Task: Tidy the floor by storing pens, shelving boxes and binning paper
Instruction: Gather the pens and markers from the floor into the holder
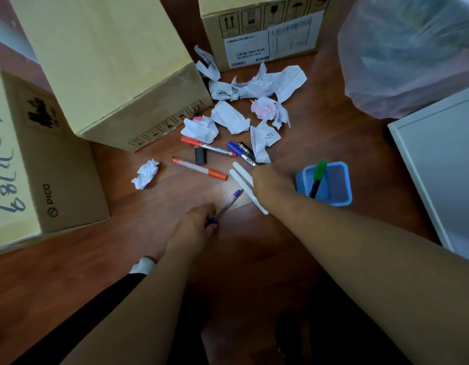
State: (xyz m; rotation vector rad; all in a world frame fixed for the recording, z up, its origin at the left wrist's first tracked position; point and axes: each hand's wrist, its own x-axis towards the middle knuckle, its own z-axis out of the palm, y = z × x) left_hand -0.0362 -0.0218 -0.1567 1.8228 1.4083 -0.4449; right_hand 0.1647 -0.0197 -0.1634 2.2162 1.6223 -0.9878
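My left hand grips the lower end of a clear blue ballpoint pen on the wooden floor. My right hand rests over two white pens; its fingers are hidden, so I cannot tell whether it holds them. A blue pen holder with a green marker stands just right of that hand. Two orange markers, a black eraser-like block and dark markers lie beyond. Crumpled paper is scattered further back, one ball apart at left.
Three cardboard boxes stand around: one at left, a large one behind it, one at the back. A bin lined with a translucent bag is at back right. A white cabinet fills the right edge.
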